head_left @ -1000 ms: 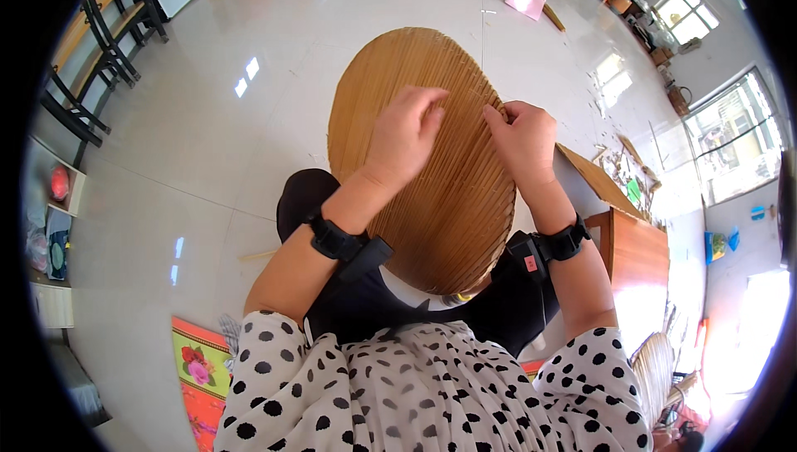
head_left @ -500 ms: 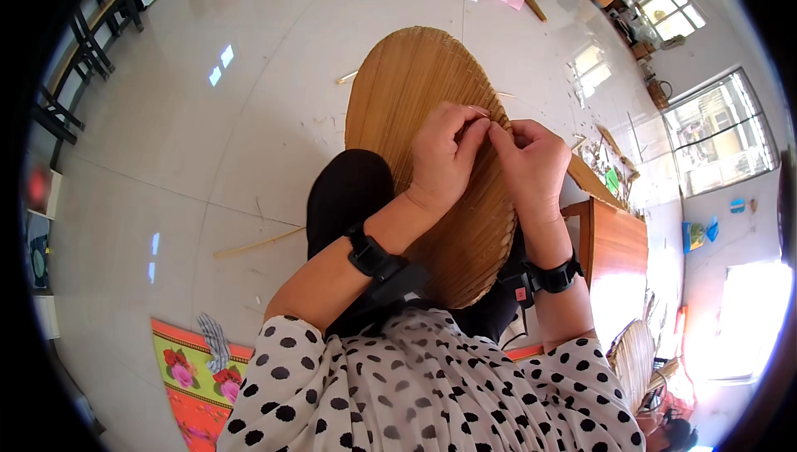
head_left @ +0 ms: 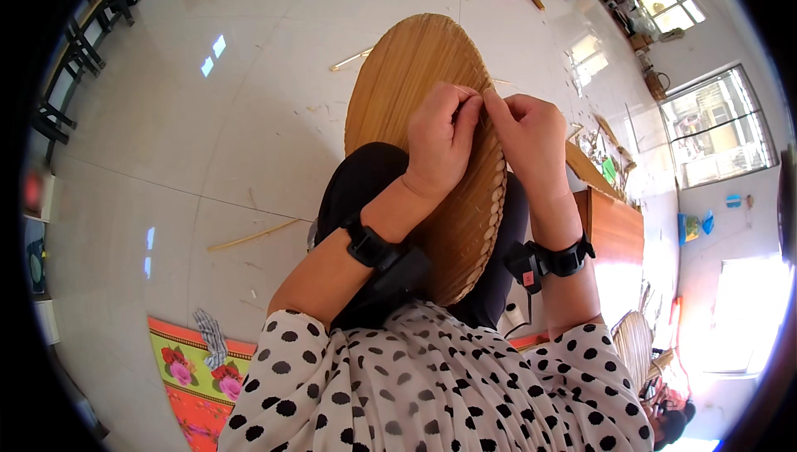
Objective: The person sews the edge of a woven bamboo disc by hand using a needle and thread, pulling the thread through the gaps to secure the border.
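A tan oval panel (head_left: pixel 413 58) of fine straw-like strips stands tilted across my lap. Its right rim carries a plaited edge of small knots. My left hand (head_left: pixel 442 136) is closed over its face, thumb and forefinger pinched together near the rim. Beside it my right hand (head_left: pixel 531 132) grips that same rim, its thumb meeting the left fingertips. Any thin strip between the fingertips is too small to make out. Other fingers of the right hand are curled behind the edge. A black band sits on each wrist.
A wooden cabinet (head_left: pixel 616 232) stands close by my right arm, with scraps and strips lying beyond it. Loose pale strips (head_left: pixel 253 234) lie on the tiled floor. A flowered mat (head_left: pixel 187 377) is at lower left. Dark benches (head_left: pixel 79 49) line the far left, and another person (head_left: pixel 669 419) shows at lower right.
Both hands have moved slightly up and left, still pinching at the rim. The oval panel has turned more edge-on, showing more of its knotted edge.
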`<state>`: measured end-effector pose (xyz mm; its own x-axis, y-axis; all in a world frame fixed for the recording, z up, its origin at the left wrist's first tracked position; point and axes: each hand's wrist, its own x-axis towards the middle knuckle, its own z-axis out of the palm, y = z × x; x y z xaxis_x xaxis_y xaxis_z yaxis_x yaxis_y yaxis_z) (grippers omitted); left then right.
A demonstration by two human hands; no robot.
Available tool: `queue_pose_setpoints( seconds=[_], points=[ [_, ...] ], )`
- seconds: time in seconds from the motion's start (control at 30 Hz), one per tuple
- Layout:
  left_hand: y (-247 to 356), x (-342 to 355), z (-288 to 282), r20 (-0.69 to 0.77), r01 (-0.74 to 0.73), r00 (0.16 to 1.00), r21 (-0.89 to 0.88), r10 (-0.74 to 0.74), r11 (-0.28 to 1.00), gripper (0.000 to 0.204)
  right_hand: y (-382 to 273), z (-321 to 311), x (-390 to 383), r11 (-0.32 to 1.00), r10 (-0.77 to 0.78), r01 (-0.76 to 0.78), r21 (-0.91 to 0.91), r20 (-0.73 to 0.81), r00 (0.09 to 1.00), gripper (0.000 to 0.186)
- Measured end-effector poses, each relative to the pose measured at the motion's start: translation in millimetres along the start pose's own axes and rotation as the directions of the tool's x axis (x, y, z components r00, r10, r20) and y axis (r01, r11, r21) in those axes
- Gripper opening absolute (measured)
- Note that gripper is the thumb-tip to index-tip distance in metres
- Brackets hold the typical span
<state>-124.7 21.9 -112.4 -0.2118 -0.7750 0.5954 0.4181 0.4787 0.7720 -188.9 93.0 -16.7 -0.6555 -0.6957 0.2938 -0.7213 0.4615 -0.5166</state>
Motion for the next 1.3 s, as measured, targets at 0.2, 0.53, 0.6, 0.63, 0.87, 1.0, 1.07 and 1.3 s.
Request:
queue_pose_setpoints(
  seconds=[0.2,0.53,0.6,0.63,0.87,1.0,1.07,1.3],
  points=[
    [-4,6,3,-0.028,-0.029,0.999,0.032,0.03,0.999,0.004,3,7,9,0.98,-0.118,0.117,-0.158,0.002,0.993,0.042],
    [-11,8,7,-0.108,-0.236,0.963,0.097,0.246,0.967,0.007,9,11,13,0.979,-0.148,0.142,-0.143,-0.026,0.989,0.042],
    [-7,6,9,-0.124,-0.1,0.987,0.056,0.106,0.993,0.007,12,11,10,0.983,-0.147,0.142,-0.112,-0.039,0.988,0.042],
    [-6,8,11,-0.13,-0.033,0.991,0.034,0.038,0.999,0.007,12,12,11,0.988,-0.139,0.135,-0.08,-0.047,0.989,0.043],
    [-12,7,15,-0.14,-0.155,0.977,0.068,0.164,0.986,0.007,21,14,13,0.995,-0.076,0.071,-0.074,-0.061,0.995,0.042],
    [-14,6,18,-0.149,-0.037,0.988,0.003,0.037,0.999,0.006,19,14,17,0.988,-0.129,0.12,-0.097,-0.093,0.987,0.042],
    [-13,5,17,-0.146,0.015,0.989,-0.024,-0.018,1.0,0.006,20,17,15,0.987,-0.154,0.147,-0.067,-0.114,0.981,0.043],
    [-12,7,18,-0.059,0.034,0.998,0.018,-0.033,0.999,0.006,19,14,14,0.987,-0.128,0.117,-0.109,-0.104,0.986,0.042]
  ],
)
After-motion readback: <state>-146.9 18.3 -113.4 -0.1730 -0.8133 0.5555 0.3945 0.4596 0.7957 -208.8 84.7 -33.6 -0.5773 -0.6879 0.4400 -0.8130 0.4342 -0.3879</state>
